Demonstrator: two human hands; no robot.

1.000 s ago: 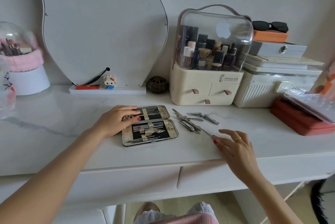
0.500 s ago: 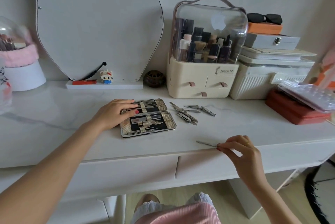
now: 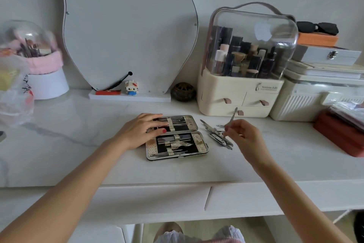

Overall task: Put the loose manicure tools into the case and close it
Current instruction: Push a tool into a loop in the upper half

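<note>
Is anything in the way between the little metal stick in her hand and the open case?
Nothing visible blocks it. The right hand pinches the thin tool in the air, just right of the open case. The left hand rests on the case's far half, covering some slots there.

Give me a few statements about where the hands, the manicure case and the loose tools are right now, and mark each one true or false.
1. The manicure case lies open on the table. True.
2. The right hand is empty. False: it pinches a thin metal tool, lifted off the table.
3. The left hand rests on the far half of the case. True.
4. All the loose tools are already in the case. False: several loose tools lie on the table to the right of it.
5. The sunglasses lie on the table beside the case. False: they sit on top of the orange box on the stack at the right.
</note>
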